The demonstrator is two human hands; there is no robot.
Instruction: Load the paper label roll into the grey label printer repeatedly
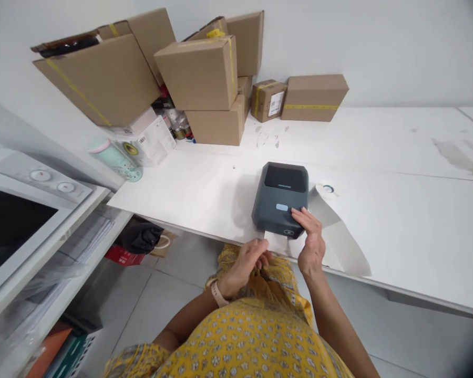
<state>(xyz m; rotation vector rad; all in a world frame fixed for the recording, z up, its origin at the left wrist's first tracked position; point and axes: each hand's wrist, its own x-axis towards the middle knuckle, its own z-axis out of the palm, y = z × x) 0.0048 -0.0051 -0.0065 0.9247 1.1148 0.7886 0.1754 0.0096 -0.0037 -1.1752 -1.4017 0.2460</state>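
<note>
A dark grey label printer (pixel 280 197) with a black window and a pale blue button sits near the front edge of the white table. From its near side a white paper label (pixel 276 242) sticks out over the table's edge. My left hand (pixel 254 254) is closed, pinching the label's left corner between thumb and fingers. My right hand (pixel 311 239) lies with fingers stretched out on the printer's right front corner, its palm beside the device. A curled strip of white backing paper (pixel 341 236) lies right of the printer, partly behind my right hand.
Several cardboard boxes (pixel 197 73) are stacked at the back left, and two more boxes (pixel 315 98) stand against the wall. A mint green bottle (pixel 116 160) stands at the table's left edge. A microwave (pixel 43 194) sits on a shelf at the left.
</note>
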